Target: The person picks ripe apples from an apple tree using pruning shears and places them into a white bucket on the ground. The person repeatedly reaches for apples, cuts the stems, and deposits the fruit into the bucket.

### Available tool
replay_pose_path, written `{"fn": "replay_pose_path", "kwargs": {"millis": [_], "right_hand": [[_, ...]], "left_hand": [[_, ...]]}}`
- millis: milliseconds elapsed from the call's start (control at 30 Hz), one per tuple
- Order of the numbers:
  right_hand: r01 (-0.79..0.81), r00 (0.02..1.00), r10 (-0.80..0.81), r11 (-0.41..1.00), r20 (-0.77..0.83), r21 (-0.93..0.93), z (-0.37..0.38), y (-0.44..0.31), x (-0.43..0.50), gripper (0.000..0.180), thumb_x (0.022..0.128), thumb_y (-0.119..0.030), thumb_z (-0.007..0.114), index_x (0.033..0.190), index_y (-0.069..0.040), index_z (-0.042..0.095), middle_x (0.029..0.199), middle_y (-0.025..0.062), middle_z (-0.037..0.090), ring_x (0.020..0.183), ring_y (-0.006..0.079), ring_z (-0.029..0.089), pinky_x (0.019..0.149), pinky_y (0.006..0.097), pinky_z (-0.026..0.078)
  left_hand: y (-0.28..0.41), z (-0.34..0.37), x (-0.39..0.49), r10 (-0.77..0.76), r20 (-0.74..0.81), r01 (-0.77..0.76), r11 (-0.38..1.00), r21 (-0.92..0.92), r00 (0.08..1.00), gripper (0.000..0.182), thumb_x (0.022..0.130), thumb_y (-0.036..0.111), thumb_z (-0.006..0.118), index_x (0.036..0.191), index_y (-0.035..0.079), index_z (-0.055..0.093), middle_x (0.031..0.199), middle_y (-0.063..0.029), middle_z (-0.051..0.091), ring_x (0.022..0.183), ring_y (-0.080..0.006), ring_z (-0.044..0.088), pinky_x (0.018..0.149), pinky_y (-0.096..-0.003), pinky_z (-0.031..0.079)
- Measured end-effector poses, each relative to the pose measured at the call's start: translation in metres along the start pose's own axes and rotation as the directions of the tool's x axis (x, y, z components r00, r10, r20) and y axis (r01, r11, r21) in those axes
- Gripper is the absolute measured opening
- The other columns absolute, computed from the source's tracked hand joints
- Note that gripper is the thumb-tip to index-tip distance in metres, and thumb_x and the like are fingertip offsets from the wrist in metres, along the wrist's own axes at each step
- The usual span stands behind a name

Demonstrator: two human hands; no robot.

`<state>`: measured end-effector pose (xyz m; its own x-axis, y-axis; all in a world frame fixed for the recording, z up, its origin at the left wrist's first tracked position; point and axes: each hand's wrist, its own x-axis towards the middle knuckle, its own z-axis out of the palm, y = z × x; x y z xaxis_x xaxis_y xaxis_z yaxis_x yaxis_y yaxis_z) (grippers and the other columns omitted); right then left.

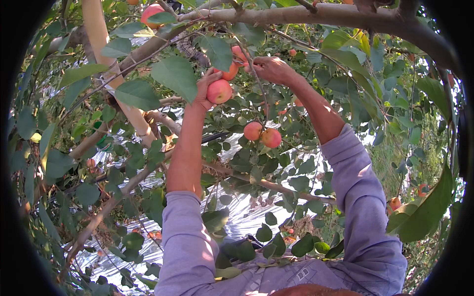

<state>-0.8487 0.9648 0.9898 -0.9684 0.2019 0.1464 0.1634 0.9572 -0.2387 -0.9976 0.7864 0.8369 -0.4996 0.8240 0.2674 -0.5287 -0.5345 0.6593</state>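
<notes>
My left hand [207, 86] is raised among the branches, its fingers curled around a pink-red apple [219, 91]. Just above that fruit, a more orange apple [230, 71] touches or nearly touches my fingertips. Another apple [239, 54] shows behind it, partly covered by a leaf. My right hand [272, 69] reaches in from the right, thumb and fingers drawn together beside these apples and behind a thin twig [255, 72]. A small glint shows at its fingertips; whether they grip a tool or a stem is unclear. Two apples [262, 135] hang together below.
A thick branch [296, 15] arches overhead. On the left, a pale pole [118, 81] slants down beside limbs. Reflective sheeting [251, 214] covers ground below. Behind the leaves, a patterned sleeve [187, 46] belongs to another person. An apple [152, 15] hangs upper left.
</notes>
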Motion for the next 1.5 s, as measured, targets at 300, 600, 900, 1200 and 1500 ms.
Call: {"fn": "replay_pose_path", "kwargs": {"millis": [300, 600, 900, 1200, 1500], "right_hand": [[-0.008, 0.992, 0.007, 1.0, 0.13, 0.008, -0.003, -0.007, 0.014, 0.07, 0.093, -0.067, 0.058, 0.121, -0.004, 0.072, 0.118, 0.0237, 0.07, 0.109, 0.0405, 0.067, 0.097, 0.0466, 0.052], [0.065, 0.998, -0.063, 0.986, 0.015, -0.151, -0.007, -0.022, -0.003, 0.051, 0.094, -0.059, 0.061, 0.121, -0.018, 0.074, 0.103, 0.0177, 0.075, 0.095, 0.0383, 0.071, 0.087, 0.0483, 0.055], [0.005, 0.92, -0.156, 0.922, -0.36, -0.387, -0.01, 0.01, -0.018, 0.054, 0.084, -0.054, 0.074, 0.125, -0.02, 0.067, 0.112, 0.0102, 0.072, 0.099, 0.0356, 0.07, 0.086, 0.049, 0.054], [0.286, 0.876, -0.467, 0.702, -0.119, -0.652, -0.046, 0.009, 0.032, 0.041, 0.084, -0.044, 0.078, 0.12, -0.027, 0.068, 0.115, 0.0042, 0.064, 0.116, 0.0297, 0.061, 0.092, 0.0471, 0.054], [0.658, 0.417, -0.909, 0.284, 0.023, -0.697, -0.073, 0.011, 0.083, 0.03, 0.08, -0.028, 0.078, 0.107, -0.021, 0.067, 0.104, 0.0063, 0.064, 0.099, 0.0324, 0.063, 0.08, 0.0466, 0.052]], "left_hand": [[-0.011, -0.006, 0.008, 0.123, -0.07, -0.121, 0.992, 0.034, 0.99, 0.067, 0.09, 0.013, 0.07, 0.15, 0.012, 0.043, 0.134, -0.015, 0.058, 0.097, -0.0303, 0.071, 0.082, -0.0447, 0.064], [-0.024, 0.009, -0.011, 0.163, -0.082, -0.176, 0.964, -0.2, 0.983, 0.062, 0.091, 0.017, 0.069, 0.149, 0.016, 0.045, 0.134, -0.0148, 0.058, 0.104, -0.0335, 0.069, 0.081, -0.0515, 0.064], [-0.069, -0.018, -0.008, 0.017, -0.109, -0.054, 0.936, -0.349, 0.994, 0.051, 0.094, 0.028, 0.073, 0.137, 0.015, 0.05, 0.123, -0.0102, 0.063, 0.103, -0.0315, 0.069, 0.076, -0.0496, 0.064], [-0.079, -0.009, 0.03, 0.094, 0.036, -0.075, 0.934, -0.349, 0.995, 0.053, 0.094, 0.033, 0.075, 0.136, 0.009, 0.055, 0.122, -0.0107, 0.065, 0.107, -0.0273, 0.069, 0.086, -0.0476, 0.063], [-0.069, -0.012, 0.046, 0.083, 0.035, -0.067, 0.944, -0.324, 0.996, 0.062, 0.093, 0.039, 0.076, 0.139, 0.005, 0.053, 0.123, -0.0129, 0.067, 0.108, -0.0255, 0.069, 0.091, -0.04, 0.062]]}}
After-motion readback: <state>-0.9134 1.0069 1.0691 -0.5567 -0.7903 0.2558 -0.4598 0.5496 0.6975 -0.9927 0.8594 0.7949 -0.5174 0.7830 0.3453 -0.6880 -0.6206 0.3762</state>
